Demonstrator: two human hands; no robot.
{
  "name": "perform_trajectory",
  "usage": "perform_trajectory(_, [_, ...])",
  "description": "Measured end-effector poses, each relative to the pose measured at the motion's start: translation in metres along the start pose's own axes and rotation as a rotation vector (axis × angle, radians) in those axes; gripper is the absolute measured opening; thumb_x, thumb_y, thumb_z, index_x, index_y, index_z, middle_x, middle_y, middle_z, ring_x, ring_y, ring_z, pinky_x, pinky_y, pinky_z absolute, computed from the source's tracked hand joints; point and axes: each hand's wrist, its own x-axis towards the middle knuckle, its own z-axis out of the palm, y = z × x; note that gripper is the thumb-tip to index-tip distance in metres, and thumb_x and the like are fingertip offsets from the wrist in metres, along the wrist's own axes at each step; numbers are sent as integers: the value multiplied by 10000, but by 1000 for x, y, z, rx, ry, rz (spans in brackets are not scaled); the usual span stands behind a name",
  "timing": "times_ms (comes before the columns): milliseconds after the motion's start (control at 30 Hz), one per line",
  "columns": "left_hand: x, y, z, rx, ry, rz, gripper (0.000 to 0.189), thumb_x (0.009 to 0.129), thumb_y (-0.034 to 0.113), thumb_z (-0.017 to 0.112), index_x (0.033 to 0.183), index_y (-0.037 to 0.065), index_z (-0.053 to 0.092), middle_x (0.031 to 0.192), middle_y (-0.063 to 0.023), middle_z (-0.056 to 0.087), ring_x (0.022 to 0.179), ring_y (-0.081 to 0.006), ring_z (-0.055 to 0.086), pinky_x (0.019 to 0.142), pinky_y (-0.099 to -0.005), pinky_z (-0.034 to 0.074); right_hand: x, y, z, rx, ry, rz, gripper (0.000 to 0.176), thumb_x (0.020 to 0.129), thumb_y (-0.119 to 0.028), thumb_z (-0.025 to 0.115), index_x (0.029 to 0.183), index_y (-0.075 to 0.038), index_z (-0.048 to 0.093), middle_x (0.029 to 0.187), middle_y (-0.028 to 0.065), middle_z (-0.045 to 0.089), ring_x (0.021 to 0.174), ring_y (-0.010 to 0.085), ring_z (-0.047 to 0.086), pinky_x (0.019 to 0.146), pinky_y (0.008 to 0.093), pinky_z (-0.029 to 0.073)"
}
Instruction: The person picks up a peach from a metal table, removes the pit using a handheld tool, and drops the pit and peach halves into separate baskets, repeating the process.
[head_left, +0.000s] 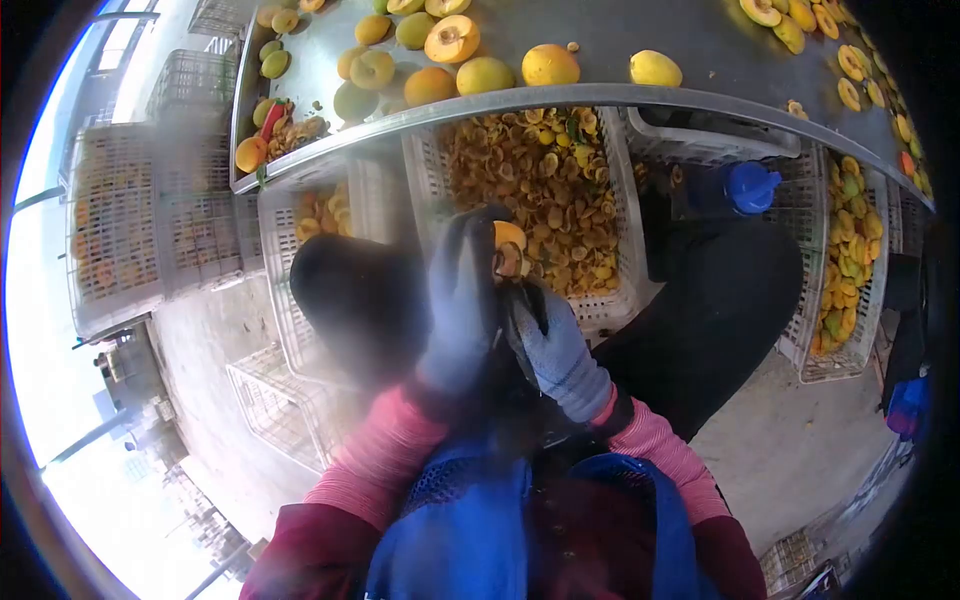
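My left hand (458,300), in a grey-blue glove with dark fingers, is closed around a cut yellow-orange apricot (510,236). A brown hollow or stone shows at the cut face. My right hand (556,350), gloved alike, is bent close below the fruit, with its dark fingers curled together. Something thin and dark seems to lie between those fingers, but blur and the glove hide what it is. Both hands are over my lap, just in front of a white crate (622,190) full of brownish fruit scraps (530,190).
A metal table (600,30) with a raised rim carries whole apricots (550,66) and cut halves (452,40). Crates of fruit stand left and right, including one crate (845,365) beside my knee. A blue-lidded container (750,187) sits under the table. Stacked crates (160,200) rise at left.
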Motion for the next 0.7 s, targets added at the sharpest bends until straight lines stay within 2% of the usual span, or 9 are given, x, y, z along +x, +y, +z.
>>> perform_trajectory(67, [-2, -2, 2, 148, 7, 115, 207, 939, 66, 416, 1094, -57, 476, 1015, -192, 532, 798, -276, 577, 661, -327, 499, -3, 4, 3, -32, 44, -43, 301, 910, -116, 464, 1157, 54, 486, 929, 185, 592, 822, 268, 579, 721, 348, 459])
perform_trajectory(167, [-2, 4, 6, 258, 68, 231, 238, 895, 3, 464, 1127, -45, 450, 1021, -203, 525, 799, -295, 576, 639, -337, 507, -4, -4, 10, -159, 306, -410, 302, 912, -121, 463, 1159, 51, 485, 915, 189, 587, 805, 289, 575, 724, 357, 461])
perform_trajectory(267, [1, -2, 5, 247, 61, 300, 335, 847, -51, 502, 1173, -35, 428, 1037, -210, 520, 810, -300, 575, 636, -342, 511, -3, -24, 4, 19, 224, -354, 310, 911, -123, 464, 1166, 52, 479, 931, 196, 585, 813, 309, 574, 735, 364, 462])
perform_trajectory(367, [-3, -11, 1, 305, 42, 345, 406, 810, -84, 520, 1200, -34, 419, 1047, -216, 516, 820, -304, 573, 641, -346, 511, -3, -11, 7, -44, 223, -424, 323, 913, -144, 472, 1169, 53, 474, 929, 165, 591, 812, 270, 575, 740, 347, 462])
perform_trajectory(433, [-5, -13, -2, 315, 20, 346, 443, 785, -88, 540, 1208, -35, 419, 1048, -217, 515, 825, -309, 571, 644, -350, 507, -5, -1, 6, 46, 82, -169, 316, 894, -160, 498, 1141, 36, 482, 984, 213, 581, 883, 347, 567, 772, 393, 446])
perform_trajectory(500, [-9, -13, -4, 326, 3, 319, 462, 767, -84, 556, 1207, -39, 423, 1050, -217, 514, 827, -315, 569, 646, -356, 504, -8, 4, 3, 72, 13, -40, 310, 884, -166, 512, 1127, 24, 489, 1009, 234, 580, 914, 381, 566, 788, 416, 437])
perform_trajectory(567, [-10, -13, -4, 322, -27, 279, 478, 749, -79, 569, 1203, -42, 425, 1047, -213, 514, 831, -319, 567, 645, -362, 500, -5, 3, -2, 35, 20, -40, 304, 881, -161, 515, 1126, 18, 494, 1003, 228, 587, 906, 370, 572, 786, 415, 437])
perform_trajectory(667, [-9, -12, -3, 300, -57, 234, 477, 740, -79, 574, 1192, -44, 426, 1037, -204, 515, 839, -319, 566, 642, -367, 498, -3, -9, -9, 160, -101, 87, 343, 912, -169, 487, 1177, 48, 474, 995, 133, 586, 871, 199, 566, 782, 308, 456])
perform_trajectory(700, [-7, -8, -2, 293, -46, 228, 454, 751, -81, 568, 1182, -44, 429, 1033, -200, 516, 842, -318, 566, 644, -365, 499, -5, -10, -7, 136, -22, 9, 348, 914, -170, 480, 1182, 52, 469, 1017, 149, 579, 898, 214, 564, 800, 316, 450])
